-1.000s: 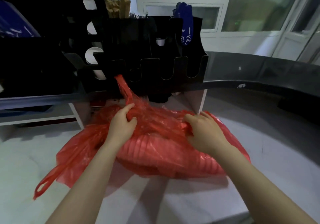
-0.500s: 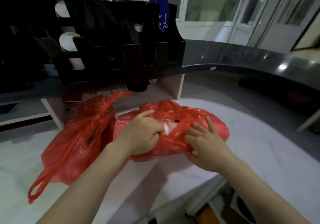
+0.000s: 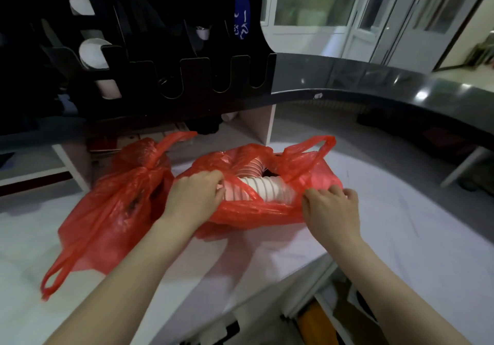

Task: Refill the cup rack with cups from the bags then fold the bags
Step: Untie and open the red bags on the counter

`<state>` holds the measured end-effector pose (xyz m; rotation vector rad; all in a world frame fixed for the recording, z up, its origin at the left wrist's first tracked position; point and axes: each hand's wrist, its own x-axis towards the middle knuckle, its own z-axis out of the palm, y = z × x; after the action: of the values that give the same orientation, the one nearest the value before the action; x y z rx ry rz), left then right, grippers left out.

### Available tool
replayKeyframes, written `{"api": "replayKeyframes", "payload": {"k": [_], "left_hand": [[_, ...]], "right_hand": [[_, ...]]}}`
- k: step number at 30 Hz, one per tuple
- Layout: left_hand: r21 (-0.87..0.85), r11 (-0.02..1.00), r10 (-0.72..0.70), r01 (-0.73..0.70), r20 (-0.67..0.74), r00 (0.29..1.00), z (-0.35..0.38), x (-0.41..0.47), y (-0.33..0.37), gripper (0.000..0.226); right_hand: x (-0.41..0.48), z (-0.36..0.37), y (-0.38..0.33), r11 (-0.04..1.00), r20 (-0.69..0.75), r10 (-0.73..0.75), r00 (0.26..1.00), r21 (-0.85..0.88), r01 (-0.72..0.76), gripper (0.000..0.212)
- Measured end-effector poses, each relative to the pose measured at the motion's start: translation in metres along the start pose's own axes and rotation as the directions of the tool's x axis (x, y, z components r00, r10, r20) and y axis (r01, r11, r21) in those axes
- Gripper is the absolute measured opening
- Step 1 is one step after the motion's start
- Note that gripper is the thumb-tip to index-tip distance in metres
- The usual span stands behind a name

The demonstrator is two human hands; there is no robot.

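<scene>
Head view looks down on a thin red plastic carrier bag (image 3: 256, 211) lying on its side between the two hands, its mouth pulled apart. In the opening lies a stack of white ribbed paper cups (image 3: 270, 188), also on its side, running from the left hand's fingertips toward the right hand. Further in, more of the stack curves back under the film and shows pink through it.

The left hand (image 3: 193, 197) reaches in from the lower left on an outstretched forearm, back of the hand up. Its fingers are curled down and pinch the red film at the left edge of the opening, right beside the cups. The right hand (image 3: 331, 211) reaches in from the lower right, its fingers bent over the near right edge of the bag and gripping a fold of film. A red loop handle (image 3: 318, 149) of this bag stands up just beyond the right hand.

Just left of the left hand sits a second red plastic bag (image 3: 112, 211), knotted at the top and bulging; what it holds cannot be told. Both bags rest on a white countertop (image 3: 401, 237).

Beyond both hands a black slotted cup rack (image 3: 203, 77) with U-shaped cut-outs stands on a dark curved raised ledge (image 3: 374, 85). Its slots beyond the left hand show white cups (image 3: 92, 53); the slots straight ahead are too dark to read. A blue object with white characters (image 3: 240, 16) sticks up behind the rack.
</scene>
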<state>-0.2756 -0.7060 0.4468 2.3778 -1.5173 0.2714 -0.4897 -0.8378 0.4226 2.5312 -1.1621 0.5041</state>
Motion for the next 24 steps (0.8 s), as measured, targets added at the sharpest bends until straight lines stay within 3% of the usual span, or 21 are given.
{"api": "replayKeyframes", "payload": {"k": [3,5,6,7,9,12,14,16,21,24], "left_hand": [[-0.012,0.972,0.230,-0.233,-0.112,0.967,0.001,0.002,0.012,0.027],[-0.059,0.899,0.420,-0.434,-0.169,0.892,0.005,0.005,0.024,0.034],[-0.131,0.872,0.449,-0.472,-0.172,0.877,0.006,0.007,0.030,0.035],[-0.216,0.867,0.422,-0.450,-0.165,0.892,0.008,0.010,0.034,0.037],[-0.313,0.904,0.274,-0.291,-0.096,0.957,0.014,0.017,0.033,0.041],[-0.092,0.983,0.169,-0.158,0.121,0.978,0.033,0.020,0.013,0.071],[0.044,0.988,0.138,-0.148,0.182,0.974,0.045,0.011,-0.003,0.087],[0.110,0.985,0.114,-0.131,0.144,0.983,0.052,0.003,-0.016,0.097],[0.164,0.986,0.017,-0.039,0.134,0.991,0.058,0.016,-0.021,0.110],[0.171,0.985,0.001,-0.020,0.111,0.994,0.064,0.029,-0.016,0.112]], "right_hand": [[0.013,0.000,-0.013,0.990,-0.321,-0.067,0.945,0.096,0.103,0.023],[0.027,0.001,-0.027,0.915,-0.373,-0.205,0.905,0.255,0.312,0.034],[0.035,0.003,-0.033,0.851,-0.345,-0.278,0.896,0.345,0.396,0.039],[0.041,0.004,-0.036,0.798,-0.265,-0.334,0.904,0.431,0.421,0.045],[0.050,0.012,-0.032,0.782,-0.027,-0.375,0.927,0.528,0.332,0.060],[0.053,0.029,-0.003,0.888,0.225,-0.304,0.926,0.419,0.189,0.078],[0.044,0.041,0.020,0.924,0.270,-0.264,0.926,0.346,0.162,0.081],[0.036,0.049,0.038,0.939,0.271,-0.195,0.943,0.328,0.100,0.088],[0.037,0.066,0.059,0.977,0.325,-0.037,0.945,0.211,-0.035,0.104],[0.040,0.078,0.075,0.960,0.343,0.007,0.939,0.261,-0.102,0.107]]}}
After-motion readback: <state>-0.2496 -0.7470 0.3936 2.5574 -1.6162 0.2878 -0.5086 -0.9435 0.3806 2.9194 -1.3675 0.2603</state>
